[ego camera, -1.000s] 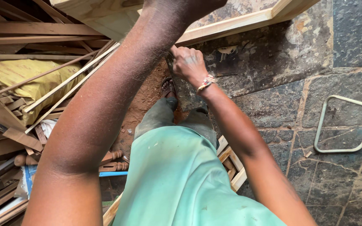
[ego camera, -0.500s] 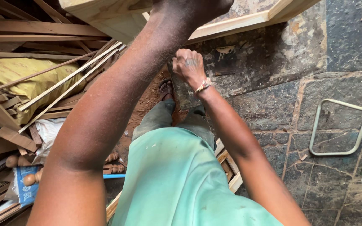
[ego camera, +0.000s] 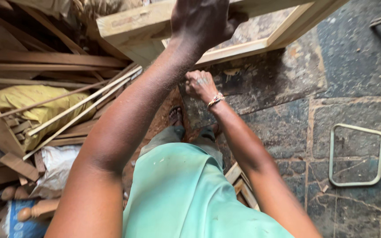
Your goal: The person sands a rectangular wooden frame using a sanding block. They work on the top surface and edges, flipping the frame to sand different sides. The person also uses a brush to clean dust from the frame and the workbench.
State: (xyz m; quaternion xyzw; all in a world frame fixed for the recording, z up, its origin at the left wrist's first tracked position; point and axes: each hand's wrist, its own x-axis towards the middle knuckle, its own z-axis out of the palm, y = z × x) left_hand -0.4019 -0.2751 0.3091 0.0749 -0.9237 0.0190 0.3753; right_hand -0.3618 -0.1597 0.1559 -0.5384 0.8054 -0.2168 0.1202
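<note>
Head view, looking down the person's body. The left hand (ego camera: 203, 20), raised at the far centre, lies on the pale rectangular wooden frame (ego camera: 146, 26), its fingers curled over the frame's upper rail in a closed grasp; the fingertips themselves are hidden behind the rail. The frame stands tilted, its near corner to the left of the left wrist and its lower rail running right and far toward the top right edge of the scene. The right hand (ego camera: 200, 83), wearing a beaded bracelet (ego camera: 215, 99), sits just below the frame's lower rail with the fingers folded into a loose fist; whether it holds anything cannot be told. Below the hands, the mint-green garment (ego camera: 186, 194) covers the near centre, and a sandalled foot (ego camera: 176, 117) rests on reddish sawdust at its far edge. To the left, the room is crowded: long thin pale wooden strips (ego camera: 84, 105) slant from near left to far centre, over a yellow sack (ego camera: 31, 101), dark stacked planks (ego camera: 45, 59), a white plastic bag (ego camera: 58, 163) and turned wooden spindles (ego camera: 36, 209) at the near left. To the right, the dark stone-slab floor (ego camera: 345, 75) lies largely open, bounded at the near right by a pale bent metal rod loop (ego camera: 358, 154). Short wooden offcuts (ego camera: 239, 180) lie just beside the right forearm.
</note>
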